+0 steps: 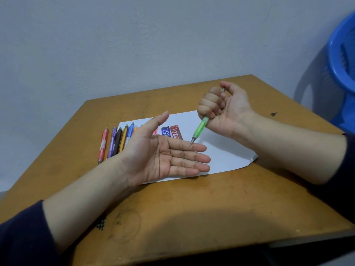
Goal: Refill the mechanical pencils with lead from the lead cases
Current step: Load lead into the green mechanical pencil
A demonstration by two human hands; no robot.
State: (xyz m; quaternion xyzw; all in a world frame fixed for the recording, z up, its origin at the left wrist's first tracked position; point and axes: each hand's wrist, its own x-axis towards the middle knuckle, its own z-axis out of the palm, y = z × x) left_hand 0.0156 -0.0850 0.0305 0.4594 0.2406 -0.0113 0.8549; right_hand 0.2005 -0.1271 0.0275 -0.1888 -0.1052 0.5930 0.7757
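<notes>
Green and translucent, the mechanical pencil (200, 127) sits in the fist of the right hand (221, 108). All four fingers are curled round its upper barrel and the thumb is bent over its top end. The pencil slants down and to the left, and its metal tip comes down at the index finger of the left hand (165, 156); whether tip and skin actually touch cannot be told. The left hand grasps nothing: it lies palm up with straight fingers close together and the thumb raised, hovering over the left half of a sheet of white paper (226, 150).

The paper lies in the middle of the brown wooden table (192, 208), nearer its far edge. Behind the left palm, at the paper's far side, two lead cases lie side by side, a blue lead case (165, 132) and just to its right a red lead case (175, 131). A row of mechanical pencils (117, 141) lies at the paper's left end, toward the table's left edge: red, purple, black, yellow and blue barrels show, and more are hidden behind the left hand.

Dark sleeves cover both forearms. A blue plastic chair (342, 64) stands beyond the table's right edge, against a grey wall (134, 45).
</notes>
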